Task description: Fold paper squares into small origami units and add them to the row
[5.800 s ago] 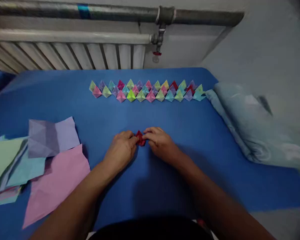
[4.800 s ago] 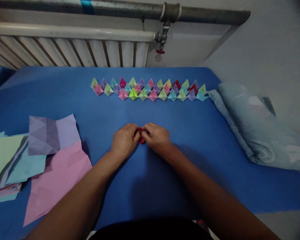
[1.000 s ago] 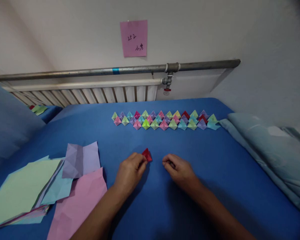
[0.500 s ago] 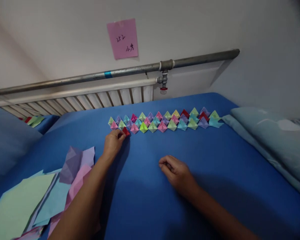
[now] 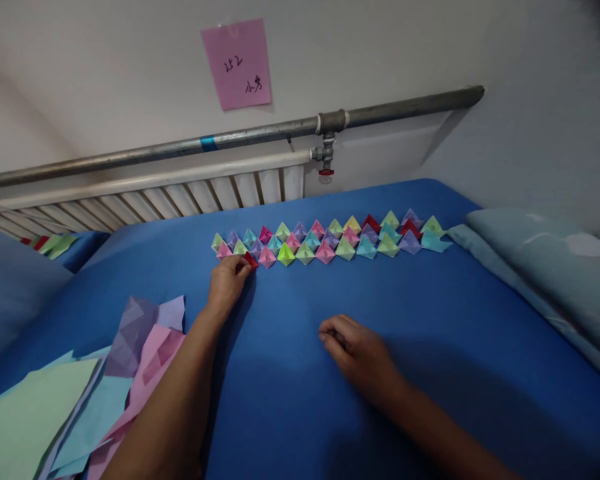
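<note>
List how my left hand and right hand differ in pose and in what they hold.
The left hand pinches a small red folded piece; the right hand is curled, with nothing visible in its grip.
The left hand reaches to the near edge of the folded-paper rows; the right hand is apart from them, closer to you.
Both are bare, with fingers bent.

- the left hand [image 5: 227, 283] is bare, with rounded knuckles and a narrow wrist
- the left forearm [image 5: 173, 393] is bare too, broadening away from the wrist
- the right hand [image 5: 353, 343] is bare, its thumb shorter and thicker-looking than the slender fingers
- the right forearm [image 5: 435, 413] is bare and smooth in outline
</note>
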`<state>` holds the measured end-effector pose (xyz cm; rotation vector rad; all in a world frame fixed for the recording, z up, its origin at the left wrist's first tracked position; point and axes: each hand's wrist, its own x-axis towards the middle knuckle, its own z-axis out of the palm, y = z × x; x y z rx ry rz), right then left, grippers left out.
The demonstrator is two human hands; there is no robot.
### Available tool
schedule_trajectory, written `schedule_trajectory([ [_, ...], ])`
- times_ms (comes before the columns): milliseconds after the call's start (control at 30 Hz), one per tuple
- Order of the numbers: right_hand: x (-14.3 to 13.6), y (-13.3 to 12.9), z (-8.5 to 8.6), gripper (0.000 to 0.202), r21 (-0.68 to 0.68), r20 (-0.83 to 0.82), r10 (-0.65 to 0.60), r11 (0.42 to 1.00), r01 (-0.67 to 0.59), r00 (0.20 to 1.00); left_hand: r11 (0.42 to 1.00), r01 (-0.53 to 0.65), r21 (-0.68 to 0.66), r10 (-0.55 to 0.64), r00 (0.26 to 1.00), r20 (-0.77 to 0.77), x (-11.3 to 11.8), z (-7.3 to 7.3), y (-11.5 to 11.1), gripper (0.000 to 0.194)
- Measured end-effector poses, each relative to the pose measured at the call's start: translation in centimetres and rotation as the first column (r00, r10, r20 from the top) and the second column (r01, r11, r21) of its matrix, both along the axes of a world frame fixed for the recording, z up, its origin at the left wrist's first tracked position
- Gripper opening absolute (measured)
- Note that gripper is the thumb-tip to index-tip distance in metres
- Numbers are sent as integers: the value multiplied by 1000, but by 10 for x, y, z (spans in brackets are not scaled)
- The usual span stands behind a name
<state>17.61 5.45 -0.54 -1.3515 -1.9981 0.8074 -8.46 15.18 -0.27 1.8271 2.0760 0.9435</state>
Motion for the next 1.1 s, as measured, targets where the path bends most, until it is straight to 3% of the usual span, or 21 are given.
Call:
schedule_trajectory([
  [100, 0, 0, 0, 14, -13, 8, 4, 1000, -4, 1000, 1000, -15, 7, 15, 1000, 21, 0, -4, -3, 10],
  [267, 0, 1, 0, 14, -30, 13, 22, 999, -22, 1000, 993, -118, -26, 118, 993, -3, -4, -9, -15, 41],
  [433, -1, 1, 0, 16, -30, 24, 21, 999, -21, 999, 990, -122, -70, 111, 983, -144, -5, -8, -17, 28],
  [1100, -3, 1, -2, 17, -5, 11, 44, 999, -44, 999, 996, -84, -17, 81, 989, -120, -5, -15, -2, 16],
])
